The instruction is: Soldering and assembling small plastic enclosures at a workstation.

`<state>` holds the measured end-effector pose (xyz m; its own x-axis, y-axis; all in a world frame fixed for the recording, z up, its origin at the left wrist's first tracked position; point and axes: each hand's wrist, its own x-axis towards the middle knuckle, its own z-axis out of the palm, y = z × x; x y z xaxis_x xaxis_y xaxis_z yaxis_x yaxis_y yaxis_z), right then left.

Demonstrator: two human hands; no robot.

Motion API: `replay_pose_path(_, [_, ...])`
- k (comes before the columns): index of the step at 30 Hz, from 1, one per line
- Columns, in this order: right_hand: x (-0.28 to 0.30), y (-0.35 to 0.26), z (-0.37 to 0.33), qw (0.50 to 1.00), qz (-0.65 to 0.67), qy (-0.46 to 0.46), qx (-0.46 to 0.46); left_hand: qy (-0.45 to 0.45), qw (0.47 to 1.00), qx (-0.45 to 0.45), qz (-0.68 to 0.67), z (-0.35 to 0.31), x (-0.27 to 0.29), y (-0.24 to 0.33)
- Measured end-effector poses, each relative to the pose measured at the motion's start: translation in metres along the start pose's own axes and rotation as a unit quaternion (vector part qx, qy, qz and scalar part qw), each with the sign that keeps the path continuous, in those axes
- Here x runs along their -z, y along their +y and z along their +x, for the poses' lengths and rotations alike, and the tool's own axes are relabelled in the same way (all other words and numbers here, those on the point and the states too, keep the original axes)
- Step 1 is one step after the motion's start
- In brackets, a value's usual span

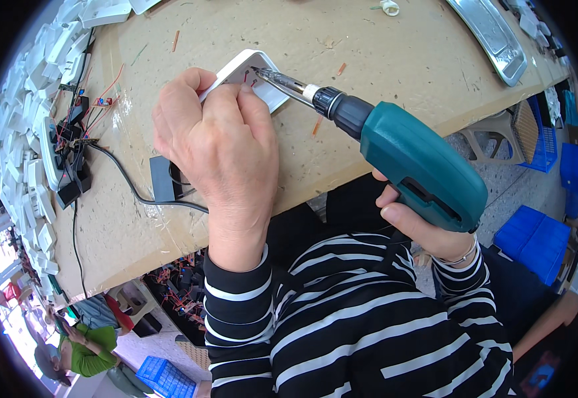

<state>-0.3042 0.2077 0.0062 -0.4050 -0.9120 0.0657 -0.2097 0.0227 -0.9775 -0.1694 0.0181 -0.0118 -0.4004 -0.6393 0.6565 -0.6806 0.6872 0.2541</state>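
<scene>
- The left hand is closed around the white housing, with its fingers curled over the wall and rim and the thumb and fingertips reaching inside.
- This open-topped housing is held tilted over the middle of the bench, away from the near edge.
- Thin red wires show inside it, right by the fingertips; whether these pinch a wire I cannot tell.
- The right hand is wrapped around the grip of a green pistol-shaped tool, beyond the bench's near edge.
- The tool's slim metal nose points in over the bench, its tip inside the housing by the wires; contact is too small to make out.
- Along the bench's left edge lies a heap of white housings.
- Just inward from that heap sits a tangle of black parts and wires, with a black cable running from it toward the near edge.
- A flat black piece lies near the left wrist.
- A shiny metal tray rests toward the bench's right end.
- Copper-coloured strips lie scattered across the bench.
</scene>
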Motion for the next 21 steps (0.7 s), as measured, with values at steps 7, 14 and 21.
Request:
replay_pose_path(7, [0.004, 0.004, -0.007, 1.000, -0.027, 0.003, 0.014, 0.005, 0.996, 0.015, -0.088, -0.006, 0.006, -0.002])
replay_pose_path(14, [0.010, 0.004, -0.011, 0.996, -0.066, -0.016, 0.055, 0.035, 0.999, -0.023, -0.026, -0.011, 0.017, 0.000])
replay_pose_path(21, [0.011, -0.006, -0.021, 0.998, 0.036, 0.047, 0.014, -0.004, 0.998, -0.037, -0.058, -0.022, 0.033, 0.000])
